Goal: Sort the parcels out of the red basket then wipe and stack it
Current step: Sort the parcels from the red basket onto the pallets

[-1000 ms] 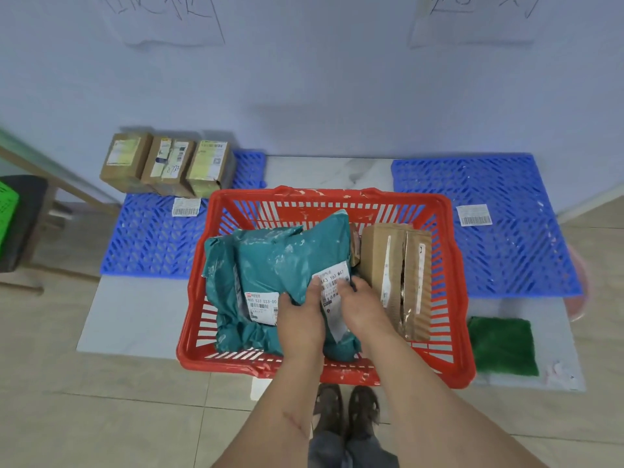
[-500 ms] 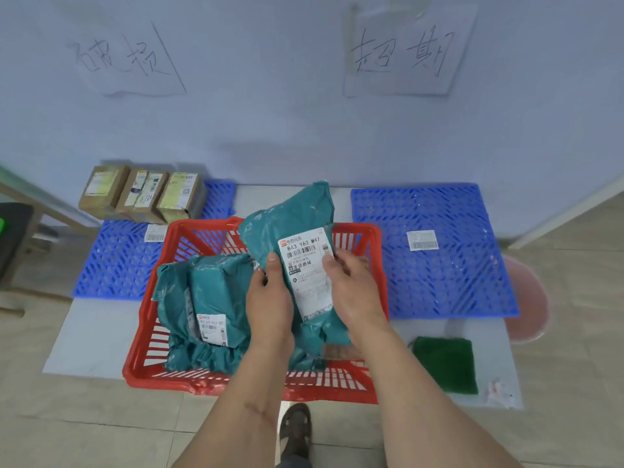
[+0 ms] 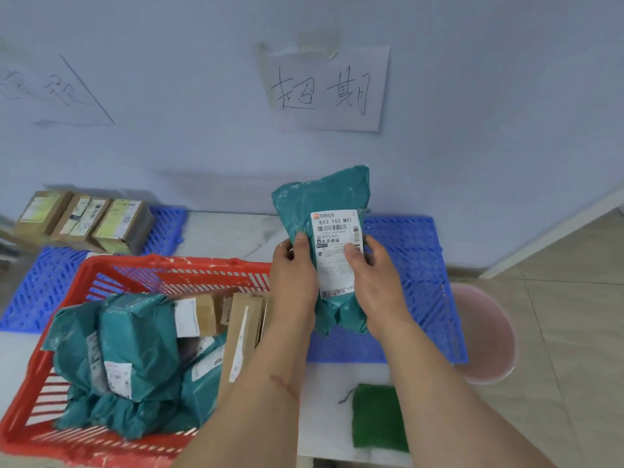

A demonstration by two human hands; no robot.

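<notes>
I hold a teal parcel [image 3: 324, 201] with a white shipping label upright in the air, right of the red basket [image 3: 101, 271] and over the right blue pallet [image 3: 415, 251]. My left hand [image 3: 293, 275] grips its left edge and my right hand [image 3: 374, 278] grips its right edge, thumbs on the label. The basket sits at lower left and holds several more teal parcels [image 3: 135, 342] and brown cardboard parcels [image 3: 243, 329]. A green cloth [image 3: 378, 417] lies on the white board at lower right.
Three cardboard boxes [image 3: 84, 219] stand on the left blue pallet [image 3: 44, 292] by the wall. A pink bucket [image 3: 486, 336] sits right of the right pallet. Paper signs [image 3: 327, 89] hang on the wall. A pale tiled floor lies to the right.
Both hands lifted the labelled teal parcel out of the basket and carried it up and to the right, over the right blue pallet. The view swung right, uncovering brown parcels beneath.
</notes>
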